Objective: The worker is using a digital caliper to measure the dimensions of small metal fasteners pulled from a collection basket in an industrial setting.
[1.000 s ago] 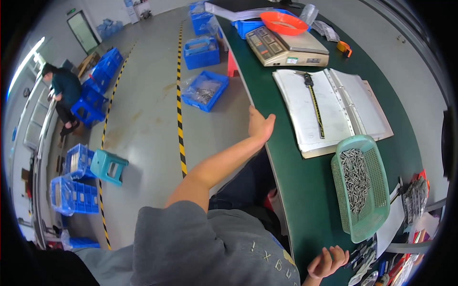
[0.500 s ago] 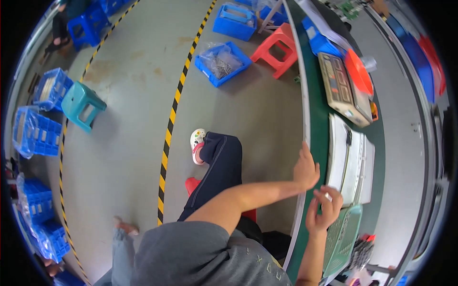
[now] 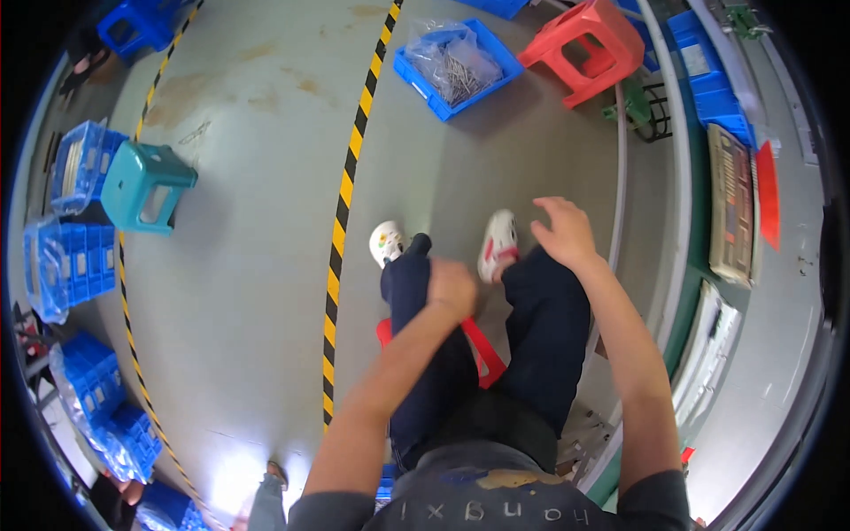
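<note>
My left hand [image 3: 452,288] is at my left knee, against the dark blue trousers [image 3: 551,323]. Motion smears it, and its fingers cannot be made out. Over my right knee hovers my right hand [image 3: 564,232], its fingers apart and nothing in them. Beneath my legs shows part of a red stool [image 3: 484,354]. Ahead of my knees are my feet in white clogs, the right clog [image 3: 499,241] standing apart from the left clog [image 3: 386,242].
The green workbench [image 3: 699,252] runs along my right, carrying a scale [image 3: 731,208] and papers [image 3: 704,350]. Ahead sit a blue bin [image 3: 496,84] of metal parts and a red stool [image 3: 591,49]. A teal stool [image 3: 146,186] and blue crates [image 3: 84,265] line the left.
Both hands have left the workbench edge and come over my knees. My body has turned from the bench, and both legs now show. The bench has shifted right in view.
</note>
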Available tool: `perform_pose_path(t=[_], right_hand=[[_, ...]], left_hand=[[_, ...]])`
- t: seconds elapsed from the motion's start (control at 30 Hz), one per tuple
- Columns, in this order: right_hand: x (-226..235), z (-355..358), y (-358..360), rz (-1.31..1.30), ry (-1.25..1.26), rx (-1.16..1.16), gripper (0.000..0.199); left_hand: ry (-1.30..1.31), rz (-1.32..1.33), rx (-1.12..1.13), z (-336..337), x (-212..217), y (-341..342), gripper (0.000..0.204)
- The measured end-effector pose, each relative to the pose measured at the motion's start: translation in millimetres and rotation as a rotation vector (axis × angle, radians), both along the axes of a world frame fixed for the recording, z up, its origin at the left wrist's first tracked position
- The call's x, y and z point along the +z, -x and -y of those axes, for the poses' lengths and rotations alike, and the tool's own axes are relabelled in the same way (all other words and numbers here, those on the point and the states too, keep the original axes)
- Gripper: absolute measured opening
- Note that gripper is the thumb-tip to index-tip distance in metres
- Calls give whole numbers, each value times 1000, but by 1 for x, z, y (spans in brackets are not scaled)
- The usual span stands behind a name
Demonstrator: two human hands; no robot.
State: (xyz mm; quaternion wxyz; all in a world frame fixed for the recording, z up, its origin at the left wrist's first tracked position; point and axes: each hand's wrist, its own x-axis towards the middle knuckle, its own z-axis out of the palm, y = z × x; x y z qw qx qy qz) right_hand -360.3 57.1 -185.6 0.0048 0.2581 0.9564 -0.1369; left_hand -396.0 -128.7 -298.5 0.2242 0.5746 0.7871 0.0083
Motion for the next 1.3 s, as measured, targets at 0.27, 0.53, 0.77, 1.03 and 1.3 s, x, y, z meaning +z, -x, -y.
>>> perform_pose_path(t=[0.27,0.53,0.77,1.03,1.3], right_hand=[[-228,-99,155,600,179,90,65],[-376,-166,277,601,450,-268,83],[-364,-130,266,460,199,-137,72],[-357,-37,211,427,287,-77,68],[-363,-158,191,-45,309,-206,46]], left_hand=[[458,468,919,116,-82,132,37],[80,680,1160,53,-179,171,31],[-75,1025,1425,-52,-201,225,30],[105,1114,1575,-39,-210,233,41],[-34,1119,2026,-17,-276,231,61]])
